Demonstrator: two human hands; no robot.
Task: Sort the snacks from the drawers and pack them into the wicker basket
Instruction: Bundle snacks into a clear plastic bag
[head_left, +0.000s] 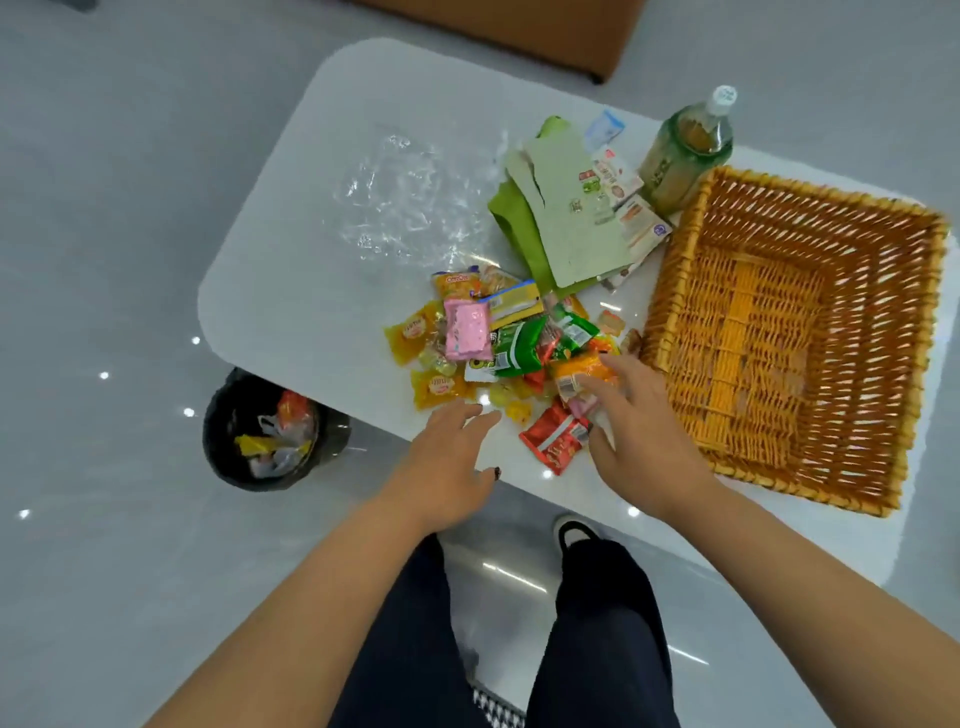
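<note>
Head view looks down on a white rounded table (291, 270) bearing an orange wicker basket (670, 291) at its right, holding nothing visible. Beside the basket lies a heap of bright snack packets (498, 338). Left hand (447, 462) hovers with fingers spread; right hand (644, 436) pinches an orange packet (576, 374).

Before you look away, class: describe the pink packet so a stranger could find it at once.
Start at the wicker basket on the white table. Left of it lies a snack pile. The pink packet sits on its left part, the only pale pink wrapper among yellow, green and red.
</note>
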